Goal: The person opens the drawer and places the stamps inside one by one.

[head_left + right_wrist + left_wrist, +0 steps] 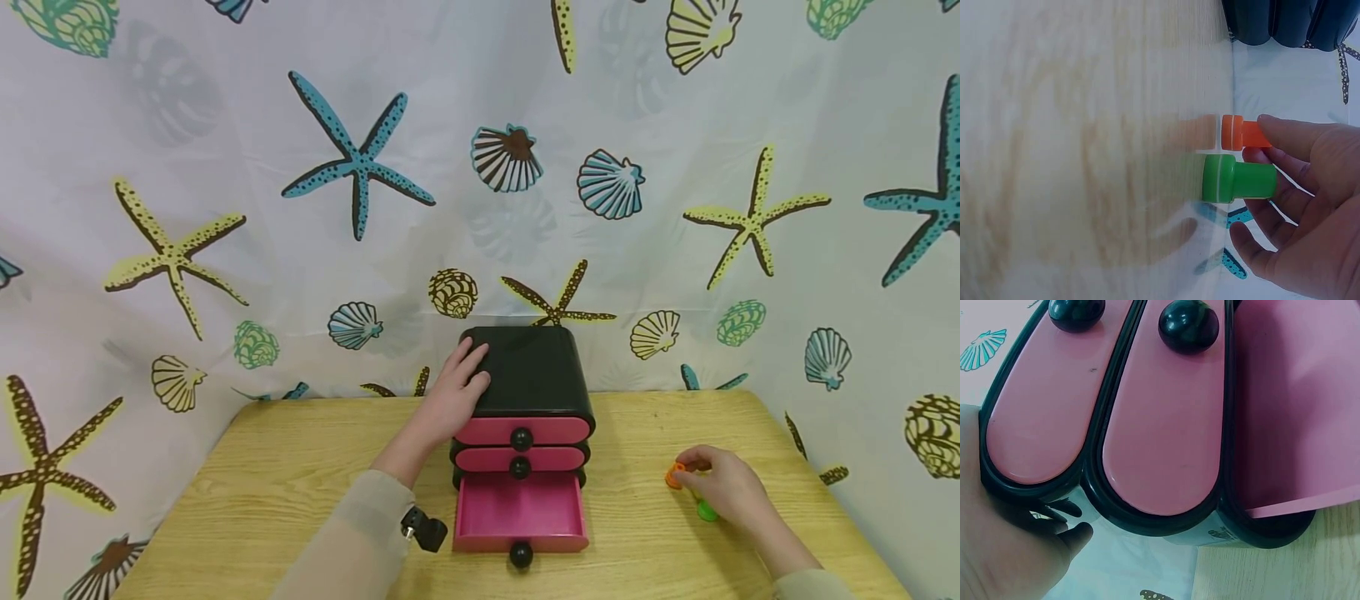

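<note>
A black drawer cabinet (528,367) with pink drawers stands mid-table, its bottom drawer (521,508) pulled out with a bare floor. My left hand (452,396) rests along the cabinet's top left edge, fingers extended over the top. To the right, my right hand (723,483) pinches a small orange toy stamp (1232,132) between thumb and fingertips, close to the tabletop. A green toy stamp (1217,178) stands upright on the table beneath that hand, partly hidden by it in the head view. Behind both stamps, the right wrist view shows the hand's other fingers loosely bent.
The two upper drawers (491,431) are closed, each with a round black knob (521,439). A light wooden table (300,467) carries everything. A white curtain (450,100) printed with starfish and shells hangs behind and at both sides.
</note>
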`<state>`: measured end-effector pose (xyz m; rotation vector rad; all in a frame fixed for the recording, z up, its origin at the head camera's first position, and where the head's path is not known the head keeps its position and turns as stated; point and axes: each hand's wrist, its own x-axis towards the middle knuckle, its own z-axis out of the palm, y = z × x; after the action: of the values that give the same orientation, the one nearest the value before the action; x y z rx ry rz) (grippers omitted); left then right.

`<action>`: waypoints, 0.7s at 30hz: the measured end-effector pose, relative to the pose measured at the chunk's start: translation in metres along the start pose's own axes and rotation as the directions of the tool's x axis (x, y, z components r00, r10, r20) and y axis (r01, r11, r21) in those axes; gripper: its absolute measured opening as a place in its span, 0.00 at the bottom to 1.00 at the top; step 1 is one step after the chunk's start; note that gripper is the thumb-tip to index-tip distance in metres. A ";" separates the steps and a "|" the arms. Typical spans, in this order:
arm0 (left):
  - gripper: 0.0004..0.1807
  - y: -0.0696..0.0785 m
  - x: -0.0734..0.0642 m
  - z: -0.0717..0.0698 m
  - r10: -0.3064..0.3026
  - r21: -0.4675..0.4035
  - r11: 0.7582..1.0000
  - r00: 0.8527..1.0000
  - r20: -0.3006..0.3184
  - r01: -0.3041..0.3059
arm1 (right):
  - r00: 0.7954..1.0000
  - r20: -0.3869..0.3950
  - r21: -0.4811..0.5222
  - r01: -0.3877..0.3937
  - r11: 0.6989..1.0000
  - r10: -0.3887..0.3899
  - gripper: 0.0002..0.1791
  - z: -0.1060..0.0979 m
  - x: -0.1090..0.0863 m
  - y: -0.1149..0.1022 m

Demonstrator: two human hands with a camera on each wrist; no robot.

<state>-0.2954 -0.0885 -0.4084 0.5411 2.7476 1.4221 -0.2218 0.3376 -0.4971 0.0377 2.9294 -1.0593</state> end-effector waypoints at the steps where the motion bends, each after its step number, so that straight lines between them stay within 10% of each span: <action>1: 0.34 0.000 0.000 0.000 -0.001 0.002 1.000 1.000 -0.001 0.001 | 1.000 -0.004 -0.003 0.002 1.000 -0.002 0.18 0.000 0.000 -0.001; 21: 0.35 -0.003 0.003 0.001 0.007 0.003 1.000 1.000 0.001 -0.007 | 0.991 -0.102 0.062 0.092 0.994 -0.086 0.19 0.006 -0.022 -0.034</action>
<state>-0.2988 -0.0885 -0.4106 0.5518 2.7502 1.4196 -0.2011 0.3073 -0.4790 -0.0407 3.0090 -1.2014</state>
